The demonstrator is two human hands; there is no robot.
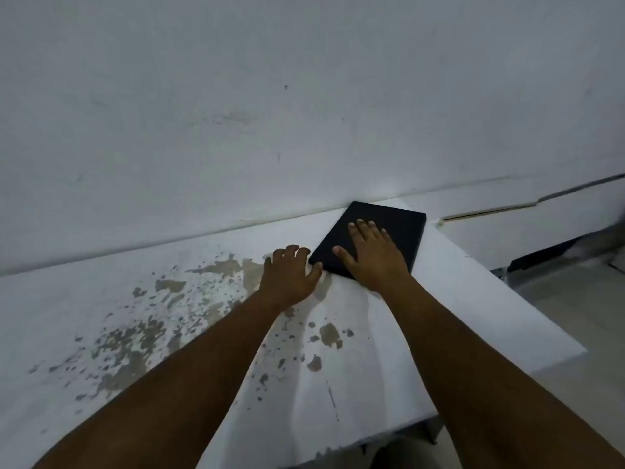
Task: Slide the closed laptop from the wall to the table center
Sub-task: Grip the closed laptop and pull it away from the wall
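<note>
The closed black laptop (395,225) lies flat on the white table (422,316), at its far right end, with its far corner close to the wall (270,113). My right hand (372,255) rests palm down on the lid, fingers spread. My left hand (291,275) sits on the table beside the laptop's near left corner, fingers curled and touching its edge. Part of the lid is hidden under my right hand.
The tabletop has worn patches (135,336) of flaked paint across its left and middle. The table's right edge (527,299) drops to a pale floor (581,313). A white ledge (507,211) runs along the wall on the right.
</note>
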